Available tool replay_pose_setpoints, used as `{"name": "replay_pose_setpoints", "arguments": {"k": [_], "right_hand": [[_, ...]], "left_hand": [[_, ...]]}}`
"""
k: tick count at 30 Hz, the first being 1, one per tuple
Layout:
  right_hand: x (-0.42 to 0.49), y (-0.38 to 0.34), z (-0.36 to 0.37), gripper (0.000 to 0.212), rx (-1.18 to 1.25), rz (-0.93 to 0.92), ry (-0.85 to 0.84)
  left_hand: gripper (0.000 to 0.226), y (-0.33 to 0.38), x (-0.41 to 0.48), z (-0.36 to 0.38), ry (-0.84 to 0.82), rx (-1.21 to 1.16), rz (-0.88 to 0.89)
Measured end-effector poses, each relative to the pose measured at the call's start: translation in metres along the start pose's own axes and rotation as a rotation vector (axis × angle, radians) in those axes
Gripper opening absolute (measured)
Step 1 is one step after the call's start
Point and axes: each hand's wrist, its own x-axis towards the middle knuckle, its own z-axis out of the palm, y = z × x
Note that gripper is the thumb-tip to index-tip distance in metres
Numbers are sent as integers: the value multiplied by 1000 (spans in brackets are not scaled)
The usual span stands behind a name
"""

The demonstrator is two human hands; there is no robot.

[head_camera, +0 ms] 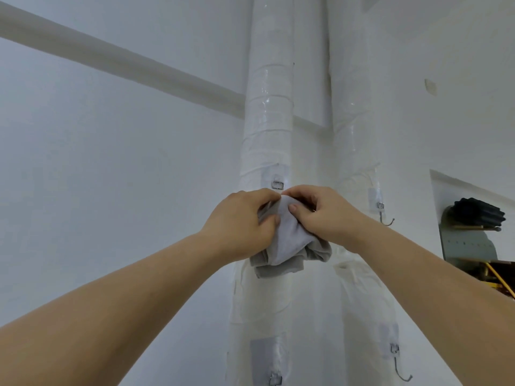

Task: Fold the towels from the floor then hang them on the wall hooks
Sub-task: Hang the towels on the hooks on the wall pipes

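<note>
A small grey folded towel (284, 246) is held up against the left white wrapped pipe (267, 112). My left hand (242, 221) grips its left side and my right hand (320, 213) pinches its top right, fingertips meeting just under a metal hook mount (277, 185). The hook's lower part is hidden behind the towel and my fingers. The towel's lower folds hang loose below my hands.
A bare metal hook (384, 215) sits on the right wrapped pipe, another hook (398, 363) lower on that pipe, and a mount (275, 379) low on the left pipe. A wall opening at right shows a black ribbed object (478, 213) and shelves.
</note>
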Motion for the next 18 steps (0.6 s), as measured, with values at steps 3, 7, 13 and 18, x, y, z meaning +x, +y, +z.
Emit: {"name": "replay_pose_setpoints", "arguments": {"k": [3, 7, 13, 18], "right_hand": [[-2, 3, 5, 30, 101, 36, 0], [-3, -1, 3, 28, 142, 81, -10], [4, -19, -9, 23, 116, 223, -32], [14, -32, -14, 29, -36, 218, -51]], "left_hand": [[33, 2, -1, 1, -15, -84, -45], [33, 6, 0, -2, -52, -106, -84], [36, 14, 1, -12, -105, -72, -91], [33, 18, 5, -31, -53, -65, -147]]}}
